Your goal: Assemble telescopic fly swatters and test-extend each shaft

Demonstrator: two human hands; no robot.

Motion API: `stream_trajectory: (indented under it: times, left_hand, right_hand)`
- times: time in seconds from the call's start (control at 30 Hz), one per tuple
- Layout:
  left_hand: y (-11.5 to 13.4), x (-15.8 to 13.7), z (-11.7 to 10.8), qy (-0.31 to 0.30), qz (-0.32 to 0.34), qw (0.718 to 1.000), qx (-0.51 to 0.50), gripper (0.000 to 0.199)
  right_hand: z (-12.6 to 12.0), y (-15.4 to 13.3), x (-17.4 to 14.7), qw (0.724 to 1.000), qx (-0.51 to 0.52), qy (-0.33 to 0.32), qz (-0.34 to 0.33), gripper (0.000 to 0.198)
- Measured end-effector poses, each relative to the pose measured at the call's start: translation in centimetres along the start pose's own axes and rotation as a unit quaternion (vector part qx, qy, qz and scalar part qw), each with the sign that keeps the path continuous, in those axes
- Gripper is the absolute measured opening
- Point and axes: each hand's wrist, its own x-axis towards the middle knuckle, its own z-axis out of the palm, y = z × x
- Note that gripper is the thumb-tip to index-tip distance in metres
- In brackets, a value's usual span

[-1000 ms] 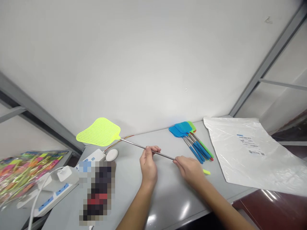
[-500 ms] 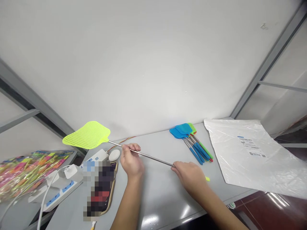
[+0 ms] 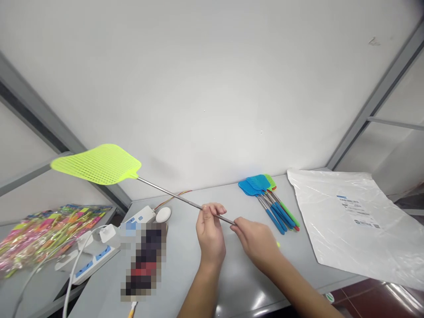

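A yellow-green fly swatter (image 3: 102,165) with a thin metal rod is held up over the grey table, its mesh head out to the left. My left hand (image 3: 212,229) is closed around the rod, thumb and fingertips showing. Close by on the right, my right hand (image 3: 256,240) grips the handle end, which it mostly covers; a bit of yellow-green shows past the palm. Beyond the right hand lies a pile of fly swatters (image 3: 256,183) with blue, green and red parts.
A white plastic mailing bag (image 3: 351,221) with a printed label covers the table's right side. At left are a power strip (image 3: 96,263) with plugs and cables, a pixelated phone (image 3: 145,260), a white round disc (image 3: 163,214) and plastic-wrapped colourful goods (image 3: 46,234). A wall (image 3: 212,88) stands behind.
My left hand has slid along the rod toward my right hand. The swatter's head has risen and moved left, and the view has shifted slightly.
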Motion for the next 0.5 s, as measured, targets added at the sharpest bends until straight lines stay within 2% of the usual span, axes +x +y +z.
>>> stream_trajectory:
  times: [0.23,0.4,0.5]
  left_hand:
    - [2.3,4.0,-3.0,0.135,0.0,0.982,-0.133,0.035]
    - [4.4,6.8,-5.0,0.174,0.012,0.968,-0.18,0.031]
    - [6.1,7.9,-5.3,0.151,0.041,0.972,-0.177,0.03]
  right_hand:
    - [0.7,2.0,-3.4,0.999,-0.046,-0.023,0.001,0.032]
    - [-0.1,4.6,-6.1,0.995,-0.092,-0.002,-0.029,0.036]
    - [-1.3,5.7,-7.4,0.995,-0.094,-0.016,-0.04,0.037]
